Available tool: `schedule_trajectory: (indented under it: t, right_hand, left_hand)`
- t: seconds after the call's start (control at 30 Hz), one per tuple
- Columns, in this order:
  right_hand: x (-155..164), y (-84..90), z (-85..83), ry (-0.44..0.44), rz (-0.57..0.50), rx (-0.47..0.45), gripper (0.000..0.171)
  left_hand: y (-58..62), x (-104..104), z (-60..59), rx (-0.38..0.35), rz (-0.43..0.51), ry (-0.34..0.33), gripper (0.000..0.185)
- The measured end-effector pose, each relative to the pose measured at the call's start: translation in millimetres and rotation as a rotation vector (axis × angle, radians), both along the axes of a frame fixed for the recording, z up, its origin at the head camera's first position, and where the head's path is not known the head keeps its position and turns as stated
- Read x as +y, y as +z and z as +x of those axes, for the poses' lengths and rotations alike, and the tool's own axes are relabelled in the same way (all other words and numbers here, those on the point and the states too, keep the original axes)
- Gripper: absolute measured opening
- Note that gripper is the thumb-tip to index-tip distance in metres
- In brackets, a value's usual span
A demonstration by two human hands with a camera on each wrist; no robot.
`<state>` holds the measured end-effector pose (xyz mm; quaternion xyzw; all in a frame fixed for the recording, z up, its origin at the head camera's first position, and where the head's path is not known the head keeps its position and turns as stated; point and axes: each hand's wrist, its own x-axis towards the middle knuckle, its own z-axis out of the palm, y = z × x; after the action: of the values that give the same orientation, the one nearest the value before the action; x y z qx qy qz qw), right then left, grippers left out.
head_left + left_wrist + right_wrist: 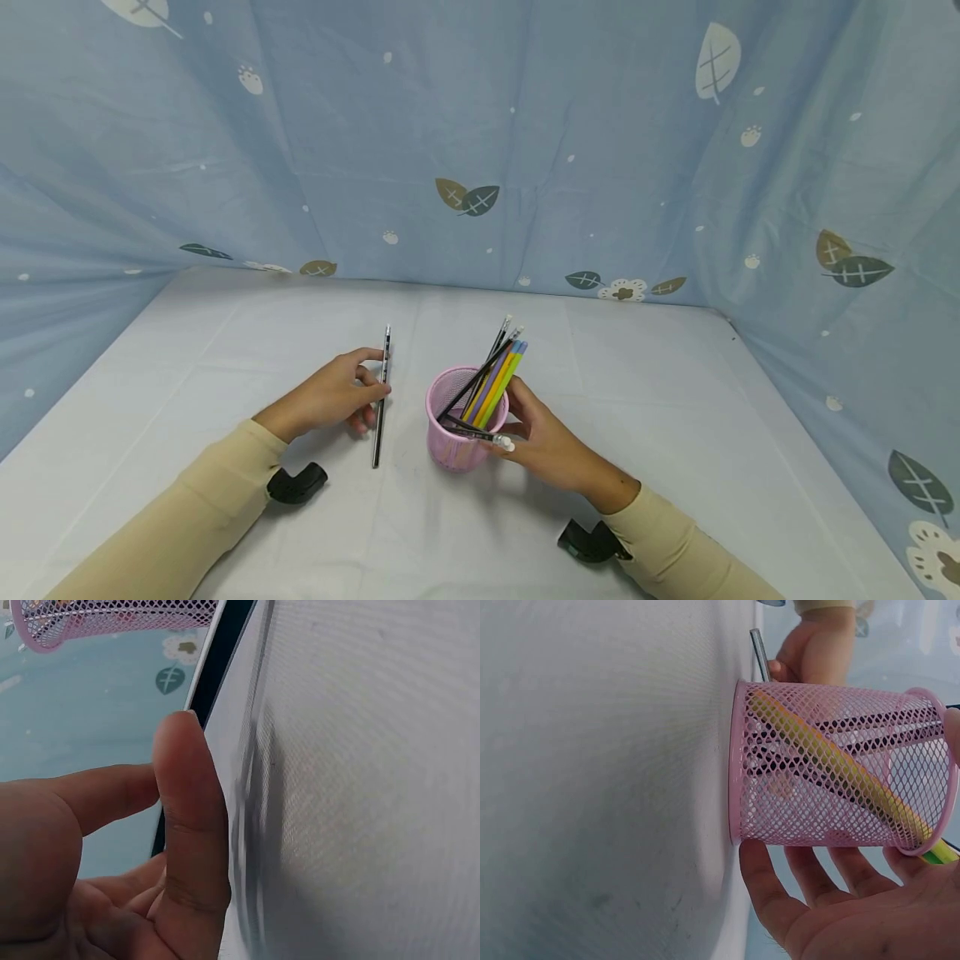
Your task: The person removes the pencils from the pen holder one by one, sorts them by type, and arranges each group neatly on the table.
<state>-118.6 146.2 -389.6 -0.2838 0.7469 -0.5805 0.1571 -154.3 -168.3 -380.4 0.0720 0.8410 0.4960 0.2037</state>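
Left hand: the left hand (330,398) lay on the table with thumb and fingertips pinching a slim black pencil (382,407) that rested flat on the cloth; in the left wrist view the thumb (191,817) pressed along its dark shaft.

Right hand: the right hand (551,446) cupped the side of a pink wire-mesh pen cup (459,425), fingers curled against its wall (832,772).

Pen cup: it stood upright at the table's middle, just right of the black pencil, holding yellow, purple, blue and black pencils (495,375) that leaned up and to the right.

Surface: a white cloth-covered table (675,417), lightly creased.

Room: a pale blue fabric backdrop printed with leaves and paw marks (480,150) closed in the table on three sides.
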Motion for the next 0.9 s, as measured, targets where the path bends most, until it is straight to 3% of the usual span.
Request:
schedule_trajectory:
  t: [0.43, 0.9]
  right_hand:
    - [0.0, 1.0, 0.1, -0.006, 0.014, 0.001, 0.077]
    - [0.3, 0.6, 1.0, 0.006, -0.006, 0.004, 0.077]
  left_hand:
    - [2.1, 2.1, 1.9, -0.004, -0.151, 0.032, 0.069]
    - [-1.4, 1.0, 2.2, 0.044, -0.224, 0.030, 0.071]
